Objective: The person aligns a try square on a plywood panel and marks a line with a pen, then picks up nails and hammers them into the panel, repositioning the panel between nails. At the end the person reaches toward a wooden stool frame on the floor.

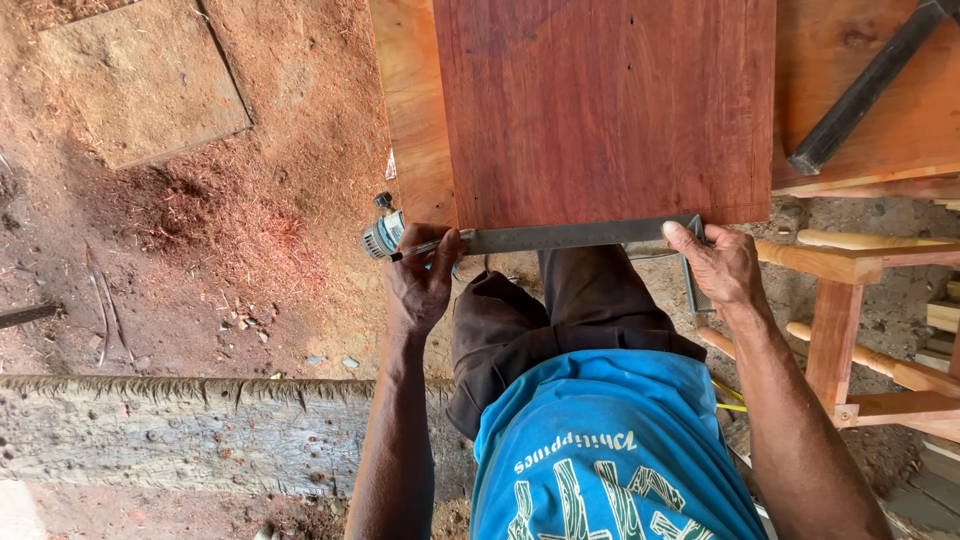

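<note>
Soft, even daylight fills the scene, bright but without hard glare. The broad reddish-brown wooden board (605, 110) shows its grain crisply, with only a faint sheen. Shadows are mild: a dim band lies under the board's near edge, and the dark trousers (560, 310) lose detail in shade. The sawdust-strewn earth floor (150, 230) is sharp across the left. Slight wide-angle stretching shows at the picture's borders; no motion blur is visible.
</note>
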